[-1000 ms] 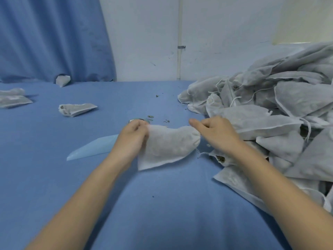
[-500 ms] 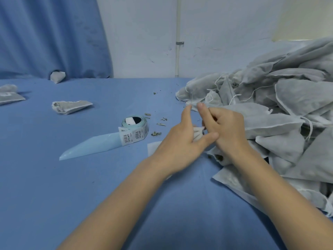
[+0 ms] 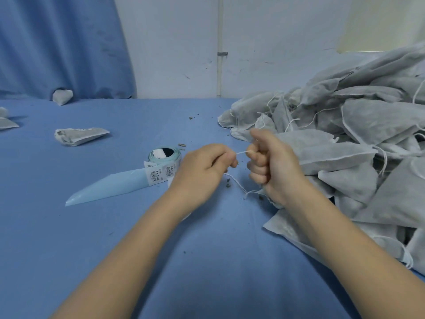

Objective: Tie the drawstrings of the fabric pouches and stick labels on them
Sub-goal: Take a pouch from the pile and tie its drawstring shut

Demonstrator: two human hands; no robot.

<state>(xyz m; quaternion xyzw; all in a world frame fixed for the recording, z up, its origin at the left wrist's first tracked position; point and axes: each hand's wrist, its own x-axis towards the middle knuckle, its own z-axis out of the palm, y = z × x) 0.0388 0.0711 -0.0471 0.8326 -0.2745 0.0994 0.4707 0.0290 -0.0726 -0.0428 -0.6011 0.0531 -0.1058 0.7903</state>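
The white labels (image 3: pixel 158 173) on the loose end of the label roll (image 3: pixel 164 154) carry printed barcodes and small characters, seemingly digits among them, too blurred to read.

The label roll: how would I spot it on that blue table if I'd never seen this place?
Start at the big heap of grey pouches on the right of the blue table, then look left past the person's left hand. Just beyond that hand lies the label roll, a pale turquoise coil with a dark centre. Only it trails a light blue strip with barcode stickers.
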